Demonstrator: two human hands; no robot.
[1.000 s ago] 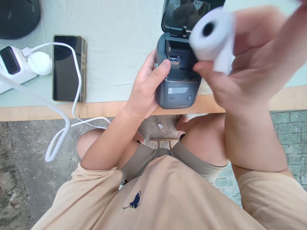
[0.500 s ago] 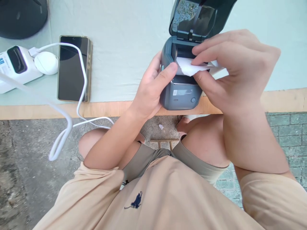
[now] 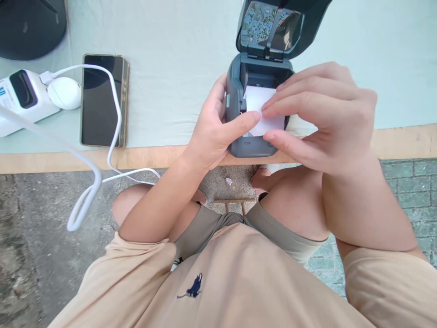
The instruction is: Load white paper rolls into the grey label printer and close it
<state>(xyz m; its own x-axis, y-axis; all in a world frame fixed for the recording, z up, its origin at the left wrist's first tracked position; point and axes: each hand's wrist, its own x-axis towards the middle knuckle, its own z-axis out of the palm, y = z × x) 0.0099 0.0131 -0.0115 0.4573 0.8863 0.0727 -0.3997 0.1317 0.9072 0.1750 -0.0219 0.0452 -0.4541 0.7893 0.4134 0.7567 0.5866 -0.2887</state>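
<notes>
A small dark grey label printer (image 3: 254, 148) stands at the table's front edge, its lid (image 3: 262, 27) raised. My left hand (image 3: 218, 123) wraps round its left side, with the thumb over the paper. White paper (image 3: 262, 98) lies in the printer's bay and reaches forward over the front lip. My right hand (image 3: 324, 114) is at the right side of the bay. Its fingertips rest on the paper, while the thumb is apart from them by the paper's front edge. The fingers partly hide the bay's right side.
To the left, a black phone (image 3: 102, 100) lies under a looping white cable (image 3: 118, 105). Beside it are a white power strip (image 3: 30, 98) with a round white plug (image 3: 64, 93), and a dark round base (image 3: 30, 27). The wooden table edge (image 3: 153, 157) runs across, above my knees.
My right hand has moved slightly down and left, and its pinch on the paper has loosened. The paper, crumpled up between the fingers before, now lies flat over the printer's front.
</notes>
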